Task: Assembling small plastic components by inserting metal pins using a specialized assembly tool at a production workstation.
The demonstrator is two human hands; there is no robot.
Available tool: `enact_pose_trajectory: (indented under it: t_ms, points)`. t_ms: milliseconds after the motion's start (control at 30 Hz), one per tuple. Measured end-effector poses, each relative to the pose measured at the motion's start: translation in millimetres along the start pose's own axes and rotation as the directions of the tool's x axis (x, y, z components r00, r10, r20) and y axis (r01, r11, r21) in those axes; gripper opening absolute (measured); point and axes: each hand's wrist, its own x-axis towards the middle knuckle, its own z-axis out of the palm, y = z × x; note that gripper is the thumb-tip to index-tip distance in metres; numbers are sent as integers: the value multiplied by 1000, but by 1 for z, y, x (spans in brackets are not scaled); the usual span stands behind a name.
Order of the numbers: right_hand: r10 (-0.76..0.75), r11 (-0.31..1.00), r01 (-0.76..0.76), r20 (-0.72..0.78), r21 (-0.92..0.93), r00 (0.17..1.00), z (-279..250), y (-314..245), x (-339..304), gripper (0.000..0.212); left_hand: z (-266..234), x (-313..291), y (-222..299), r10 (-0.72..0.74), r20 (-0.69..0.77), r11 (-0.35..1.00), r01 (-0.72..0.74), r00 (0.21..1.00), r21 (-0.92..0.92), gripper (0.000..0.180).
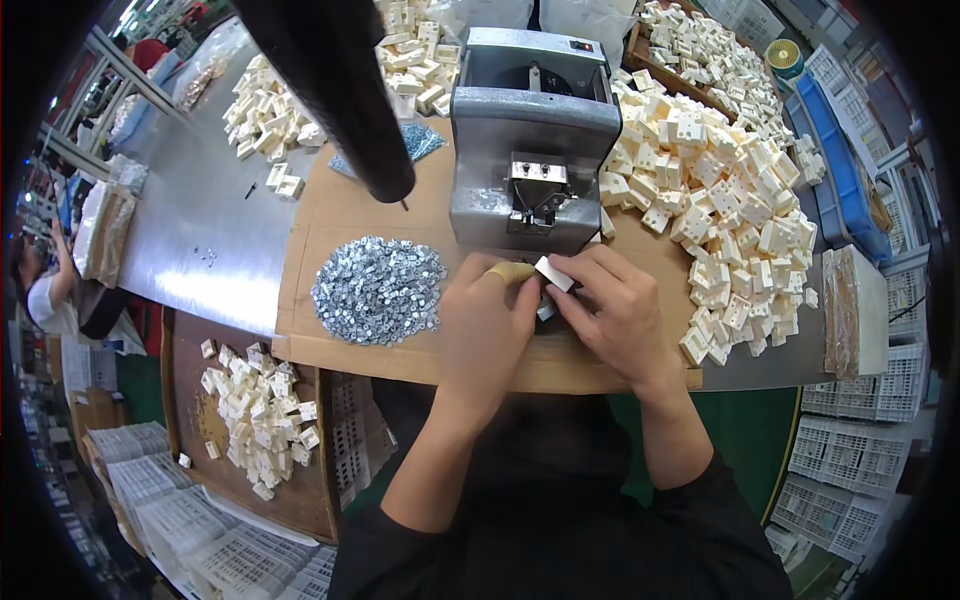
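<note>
Both my hands meet over the cardboard in front of the grey metal machine. My right hand pinches a small white plastic block between thumb and fingers. Close against the block's left side, my left hand is closed, with a yellowish cover on one finger. Its fingers hide what they hold, if anything. A small shiny piece shows between the hands, too little of it to name. To the left of my left hand lies a heap of small silvery metal pieces.
A black powered screwdriver hangs above the cardboard. Cream plastic blocks are heaped on the right, with more at the back left. A wooden tray of blocks stands lower left. A person is at far left.
</note>
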Motion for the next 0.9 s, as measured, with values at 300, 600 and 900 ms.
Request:
enact_pose_trajectory:
  t_ms: [300,600,900]
  points:
    - [-281,956,287,95,-64,955,3,8,-1,28,-33,7,-5,139,199,985,-157,970,77,34]
    - [-104,754,307,-355,581,929,-15,-43,114,52,-22,-4,-2,195,235,929,-256,952,267,63]
    - [-60,702,249,-293,667,954,-51,-44,147,59,-34,15,-5,340,278,912,-387,898,135,58]
